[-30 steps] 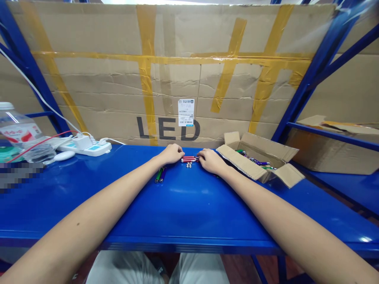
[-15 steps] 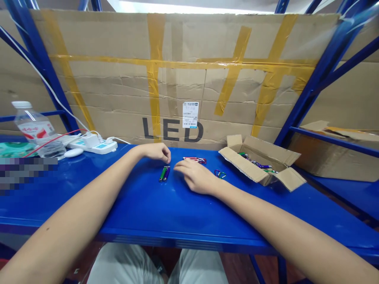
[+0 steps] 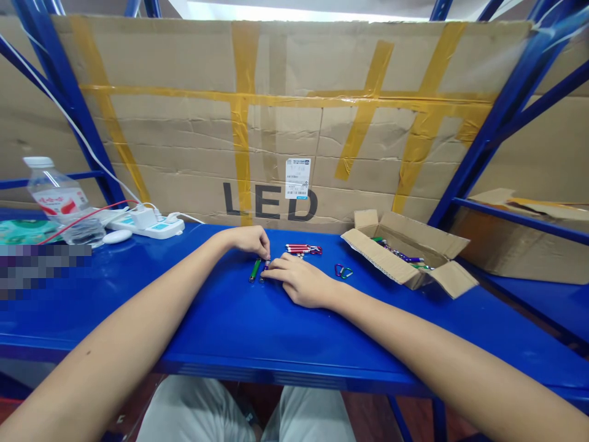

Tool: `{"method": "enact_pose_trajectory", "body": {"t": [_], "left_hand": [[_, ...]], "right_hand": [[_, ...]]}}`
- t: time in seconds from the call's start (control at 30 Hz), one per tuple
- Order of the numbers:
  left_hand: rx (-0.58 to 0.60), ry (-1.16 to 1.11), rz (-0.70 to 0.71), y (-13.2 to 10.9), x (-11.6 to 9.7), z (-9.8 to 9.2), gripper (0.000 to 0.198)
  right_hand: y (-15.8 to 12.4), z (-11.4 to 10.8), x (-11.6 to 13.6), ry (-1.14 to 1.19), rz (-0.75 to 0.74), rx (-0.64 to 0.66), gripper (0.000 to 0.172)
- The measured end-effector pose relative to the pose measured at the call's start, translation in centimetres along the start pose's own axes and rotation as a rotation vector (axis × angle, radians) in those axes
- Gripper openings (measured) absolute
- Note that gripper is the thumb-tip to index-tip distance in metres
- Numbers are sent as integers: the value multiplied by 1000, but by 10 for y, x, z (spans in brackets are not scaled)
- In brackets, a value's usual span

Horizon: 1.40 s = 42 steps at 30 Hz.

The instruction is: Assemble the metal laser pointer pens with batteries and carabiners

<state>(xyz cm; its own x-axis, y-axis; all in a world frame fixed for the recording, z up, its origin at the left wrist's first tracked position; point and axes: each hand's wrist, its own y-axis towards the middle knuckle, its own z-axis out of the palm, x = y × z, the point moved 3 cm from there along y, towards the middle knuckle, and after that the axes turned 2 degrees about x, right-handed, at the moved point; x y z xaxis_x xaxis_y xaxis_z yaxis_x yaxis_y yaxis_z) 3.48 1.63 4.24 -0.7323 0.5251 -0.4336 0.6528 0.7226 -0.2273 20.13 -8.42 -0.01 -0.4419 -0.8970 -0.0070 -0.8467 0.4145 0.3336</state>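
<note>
Two small metal tubes, like mini flashlights, lie side by side on the blue tabletop: a green tube [image 3: 254,270] and a purple tube [image 3: 262,276], now slightly apart. My left hand [image 3: 252,240] is closed, its fingertips pinching the far end of the purple tube. From the right, my right hand [image 3: 301,281] has its fingertips on the near part of the same tube, partly covering it. Just beyond my right hand lie red tubes [image 3: 299,248] with a red carabiner clip. A purple carabiner [image 3: 339,270] and a green carabiner [image 3: 346,273] lie to its right.
An open cardboard box [image 3: 377,255] holding more coloured tubes stands at right. At left are a plastic bottle [image 3: 62,202], a white power strip [image 3: 161,229] and cables. A large taped carton [image 3: 193,141] walls the back, between blue rack posts [image 3: 478,135].
My left hand has come down slightly right to the purple tube. My right fingertips have moved left onto it. The purple tube has shifted right, away from the green one.
</note>
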Motion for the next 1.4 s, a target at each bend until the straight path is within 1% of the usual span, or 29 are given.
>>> {"method": "enact_pose_trajectory", "body": {"t": [0.1,0.2,0.3,0.37,0.43,0.47,0.5,0.57,0.67,0.7,0.77,0.83,0.9,0.93,0.97,1.03,1.13,1.23,1.4], "left_hand": [[12,2,-8,1,0,1,26],[15,-9,-9,2,-2,3,31],[14,-15,4,1,-7,6,33],[9,-6,-4,1,-12,8,34],[-13,9,-4,3,-19,12,38],[-30,18,8,4,-23,15,40],[-49,27,29,6,-28,18,43],[-98,40,83,9,-38,24,48],[-208,49,152,12,-51,33,53],[-240,45,166,12,-54,35,54],[-288,29,197,13,-58,37,51],[-320,34,245,12,-60,38,38],[-333,97,299,12,-60,39,28],[-329,147,318,12,-60,41,27],[-319,201,327,13,-59,42,27],[-294,289,318,15,-59,45,30],[-273,345,294,17,-60,48,31],[-275,325,274,18,-61,47,28],[-272,222,255,17,-56,45,27]], "right_hand": [[0,0,0,39,37,25,43],[0,-4,3,72,73,63,31],[-3,-14,3,133,120,100,17],[-8,-22,0,215,131,165,13],[-15,-30,-5,360,126,304,10],[-19,-35,-10,427,159,379,8],[-24,-39,-16,482,216,425,4],[-32,-49,-29,587,290,470,15],[-41,-63,-52,672,403,369,13],[-43,-66,-60,708,457,304,15],[-48,-69,-75,725,533,126,22],[-51,-68,-86,663,588,-29,27],[-53,-62,-92,561,613,-104,29],[-53,-58,-93,510,617,-124,29],[-53,-54,-93,461,619,-121,29],[-52,-47,-92,383,621,-66,30],[-51,-44,-90,317,619,5,34],[-51,-45,-89,285,617,6,35],[-52,-47,-88,272,638,9,34]]}}
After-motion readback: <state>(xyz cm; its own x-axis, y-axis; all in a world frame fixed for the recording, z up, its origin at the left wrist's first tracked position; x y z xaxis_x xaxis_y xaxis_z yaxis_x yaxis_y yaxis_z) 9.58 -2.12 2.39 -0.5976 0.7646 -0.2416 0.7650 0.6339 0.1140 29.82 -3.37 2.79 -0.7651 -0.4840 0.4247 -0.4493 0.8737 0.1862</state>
